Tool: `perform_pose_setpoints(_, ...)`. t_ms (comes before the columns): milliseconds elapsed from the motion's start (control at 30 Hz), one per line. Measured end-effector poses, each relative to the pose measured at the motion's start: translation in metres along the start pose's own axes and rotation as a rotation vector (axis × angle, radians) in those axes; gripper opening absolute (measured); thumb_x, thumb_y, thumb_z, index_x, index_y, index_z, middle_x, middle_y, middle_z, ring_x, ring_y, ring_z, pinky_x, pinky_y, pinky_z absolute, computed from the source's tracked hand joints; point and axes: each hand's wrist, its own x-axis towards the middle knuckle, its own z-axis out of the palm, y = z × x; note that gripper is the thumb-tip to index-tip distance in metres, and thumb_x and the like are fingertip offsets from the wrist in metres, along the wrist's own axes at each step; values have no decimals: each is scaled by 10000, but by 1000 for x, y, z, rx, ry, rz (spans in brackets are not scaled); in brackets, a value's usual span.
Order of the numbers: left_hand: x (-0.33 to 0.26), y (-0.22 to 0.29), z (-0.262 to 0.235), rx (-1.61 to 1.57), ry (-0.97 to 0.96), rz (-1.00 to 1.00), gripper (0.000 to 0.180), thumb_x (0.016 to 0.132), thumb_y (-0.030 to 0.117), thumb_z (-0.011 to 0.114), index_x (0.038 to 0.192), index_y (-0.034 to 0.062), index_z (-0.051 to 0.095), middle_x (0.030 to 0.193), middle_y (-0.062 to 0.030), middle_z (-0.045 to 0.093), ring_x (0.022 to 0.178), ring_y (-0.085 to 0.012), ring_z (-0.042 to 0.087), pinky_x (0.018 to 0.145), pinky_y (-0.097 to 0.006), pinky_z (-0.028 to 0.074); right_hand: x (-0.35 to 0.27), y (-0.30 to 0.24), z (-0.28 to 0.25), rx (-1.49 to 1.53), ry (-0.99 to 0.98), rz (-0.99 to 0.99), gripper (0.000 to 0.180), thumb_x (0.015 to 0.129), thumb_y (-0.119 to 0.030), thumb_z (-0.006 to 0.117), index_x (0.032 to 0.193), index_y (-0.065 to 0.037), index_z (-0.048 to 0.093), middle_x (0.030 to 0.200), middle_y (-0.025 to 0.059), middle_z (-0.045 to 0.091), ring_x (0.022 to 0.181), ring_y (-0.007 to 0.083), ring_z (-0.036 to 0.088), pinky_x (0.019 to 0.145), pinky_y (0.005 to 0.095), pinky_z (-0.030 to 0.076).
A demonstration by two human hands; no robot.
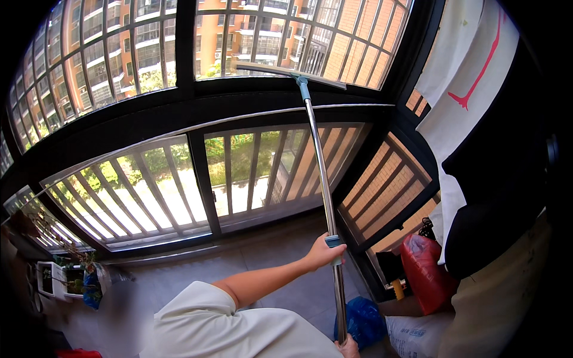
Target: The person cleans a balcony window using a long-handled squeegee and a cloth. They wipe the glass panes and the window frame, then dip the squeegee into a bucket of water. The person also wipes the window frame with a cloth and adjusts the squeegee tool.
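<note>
With the left hand closed around the squeegee pole and the right hand gripping its bottom, the blade wipes the upper window pane, and I think a steady downward pull is needed.

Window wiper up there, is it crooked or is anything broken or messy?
Nothing looks broken or spilled. The wiper lies nearly level against the upper window, on a straight pole. The left hand grips the pole midway; the right hand holds its bottom end. Bags sit bunched in the right corner, not tipped.
</note>
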Motion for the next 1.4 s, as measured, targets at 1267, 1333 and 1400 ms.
perform_pose_setpoints(1267, -38, -20, 17, 86, -25, 3, 224, 824, 149, 623, 842, 18, 442, 714, -83, 610, 681, -177, 636, 623, -294, 520, 28, 108, 64, -4, 66, 11, 282, 781, -153, 518, 1031, -33, 573, 936, 237, 608, 877, 400, 580, 737, 428, 475)
perform_pose_setpoints(1333, -47, -33, 23, 107, -44, 38, 313, 812, 190, 657, 902, 30, 405, 737, -75, 611, 686, -167, 634, 625, -286, 515, 25, 107, 66, 8, 78, 9, 281, 777, -169, 535, 1025, -42, 571, 901, 226, 607, 840, 385, 582, 715, 421, 476)
perform_pose_setpoints(1400, -57, -53, 27, 220, -68, 49, 323, 821, 180, 652, 928, 27, 388, 792, -87, 613, 736, -167, 631, 677, -294, 512, 20, 96, 62, 42, 126, -9, 282, 772, -186, 551, 1019, -52, 568, 866, 214, 606, 804, 371, 584, 692, 414, 477)
